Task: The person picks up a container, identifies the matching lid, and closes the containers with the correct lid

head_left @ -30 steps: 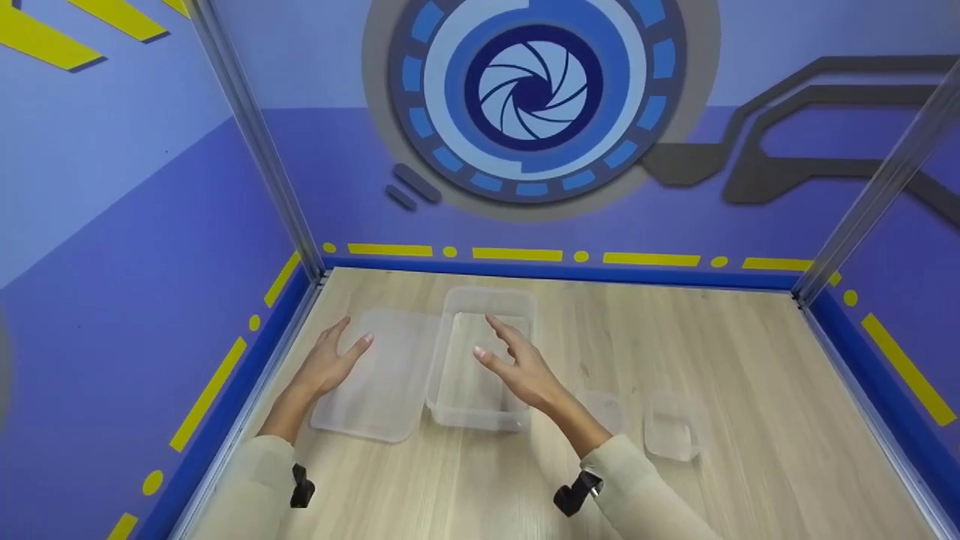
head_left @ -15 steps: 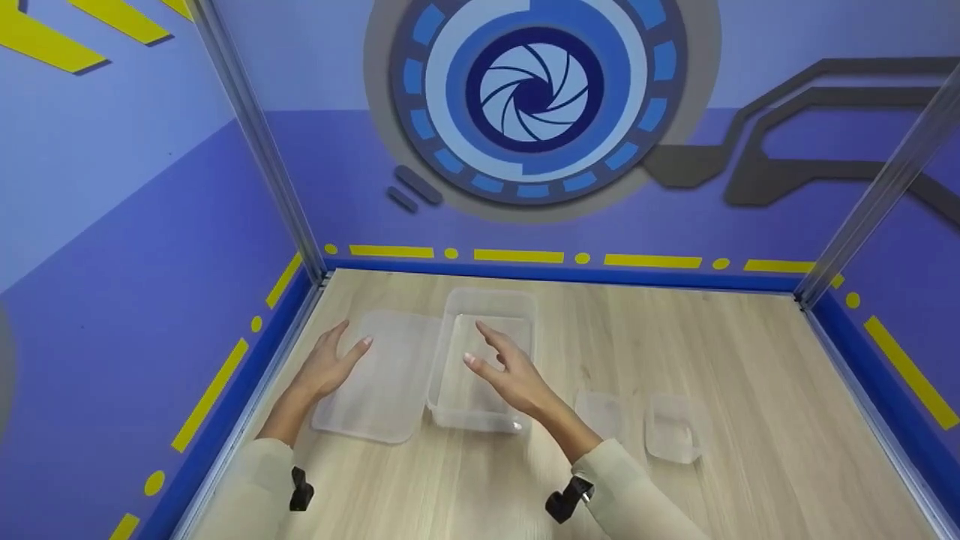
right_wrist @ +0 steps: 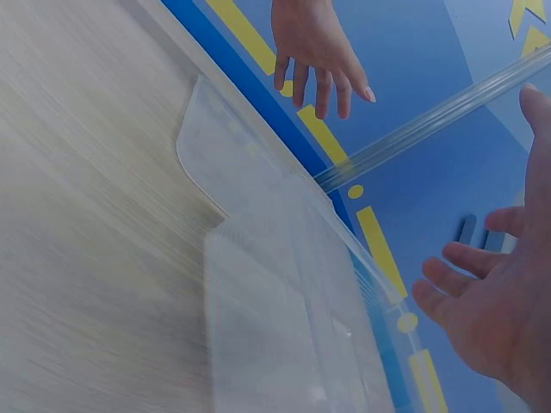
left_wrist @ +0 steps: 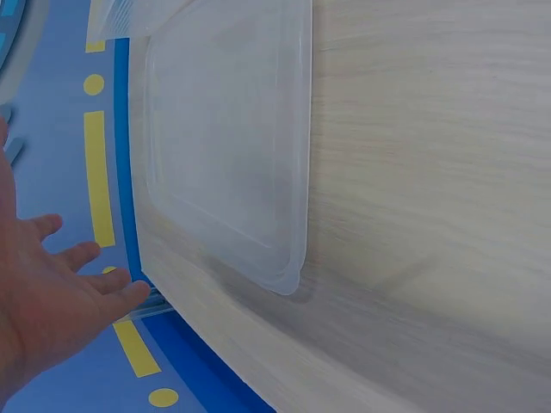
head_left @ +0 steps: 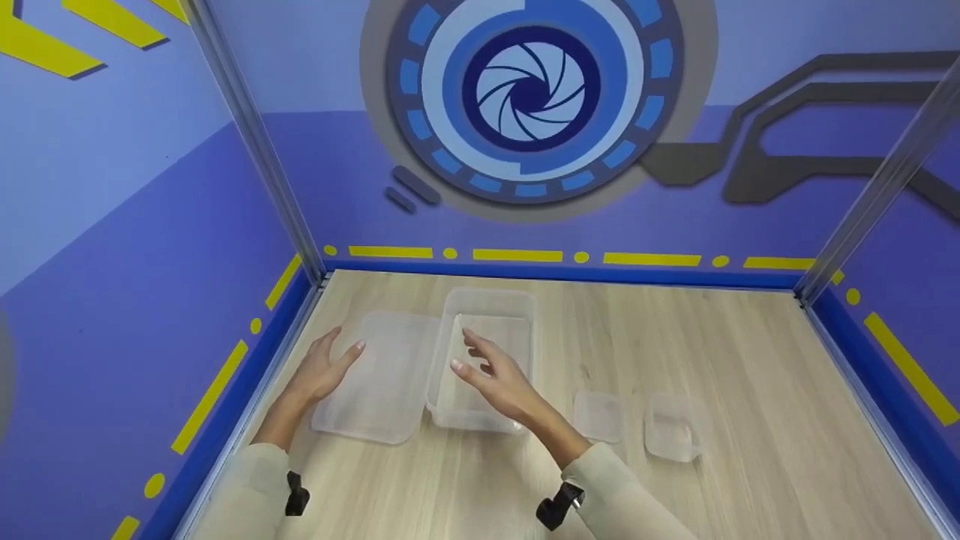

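A large translucent plastic lid (head_left: pixel 382 382) lies flat at the left of the table, with a large clear plastic container (head_left: pixel 476 420) right beside it. My left hand (head_left: pixel 319 373) hovers over the lid's left side, fingers spread and holding nothing. Above the container is my right hand (head_left: pixel 499 382), its fingers loosely bent and nothing in its grasp. The left wrist view shows the left palm (left_wrist: pixel 52 297) apart from the lid (left_wrist: pixel 228 129). In the right wrist view, both the right hand (right_wrist: pixel 499 292) and the left hand (right_wrist: pixel 314 47) are raised and free.
A small square lid (head_left: pixel 598 416) and a small clear container (head_left: pixel 671 431) sit on the wooden table (head_left: pixel 765 420) to the right. Blue printed walls (head_left: pixel 187 300) enclose the back and sides, with metal posts (head_left: pixel 255 142) at the corners.
My right hand has shifted left and slightly nearer over the large container, uncovering the small lid. The left hand has moved very slightly left. The containers and lids stay in place.
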A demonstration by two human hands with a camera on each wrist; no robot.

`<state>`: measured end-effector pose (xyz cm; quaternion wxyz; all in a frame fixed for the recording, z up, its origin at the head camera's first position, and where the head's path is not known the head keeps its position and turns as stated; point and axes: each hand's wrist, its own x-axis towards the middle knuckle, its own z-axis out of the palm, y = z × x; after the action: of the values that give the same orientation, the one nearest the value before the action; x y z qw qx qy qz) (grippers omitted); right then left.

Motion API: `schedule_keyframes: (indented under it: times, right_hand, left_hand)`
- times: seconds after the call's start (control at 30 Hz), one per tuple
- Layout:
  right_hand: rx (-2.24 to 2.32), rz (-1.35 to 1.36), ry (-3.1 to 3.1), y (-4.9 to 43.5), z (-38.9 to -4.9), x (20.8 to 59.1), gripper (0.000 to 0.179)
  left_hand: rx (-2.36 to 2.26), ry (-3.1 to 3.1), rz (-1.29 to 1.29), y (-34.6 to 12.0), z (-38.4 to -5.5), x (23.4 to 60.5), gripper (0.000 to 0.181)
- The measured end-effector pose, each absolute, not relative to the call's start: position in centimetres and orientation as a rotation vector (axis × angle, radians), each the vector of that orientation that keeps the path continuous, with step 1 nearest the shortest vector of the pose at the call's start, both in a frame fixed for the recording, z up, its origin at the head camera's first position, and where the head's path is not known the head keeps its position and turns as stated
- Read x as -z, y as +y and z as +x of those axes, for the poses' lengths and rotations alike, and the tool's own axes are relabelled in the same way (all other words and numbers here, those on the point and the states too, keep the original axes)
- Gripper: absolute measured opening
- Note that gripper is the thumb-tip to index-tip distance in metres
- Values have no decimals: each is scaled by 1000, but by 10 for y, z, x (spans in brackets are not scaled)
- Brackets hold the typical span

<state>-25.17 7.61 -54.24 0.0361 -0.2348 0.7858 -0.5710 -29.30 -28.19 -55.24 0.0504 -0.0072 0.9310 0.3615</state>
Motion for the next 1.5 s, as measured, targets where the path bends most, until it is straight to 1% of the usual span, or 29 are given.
schedule_keyframes:
  times: [0.23,0.6,0.9,1.2,1.37,1.5]
  right_hand:
    - [1765,-727,2372,65,-245,543,74]
    - [1833,-754,2272,57,-236,552,73]
    - [1844,-749,2244,48,-229,562,67]
    - [1822,-754,2247,42,-221,575,60]
    - [1867,-767,2256,38,-216,579,51]
    - [1863,-769,2233,35,-213,579,50]
  left_hand:
    - [-1157,2878,-43,-286,-289,558,90]
    - [-1119,2832,-45,-287,-285,561,93]
    - [-1070,2809,-81,-289,-280,569,94]
    - [-1000,2796,-104,-287,-276,579,100]
    - [-986,2779,-99,-289,-274,583,98]
    - [-979,2779,-81,-291,-273,586,97]
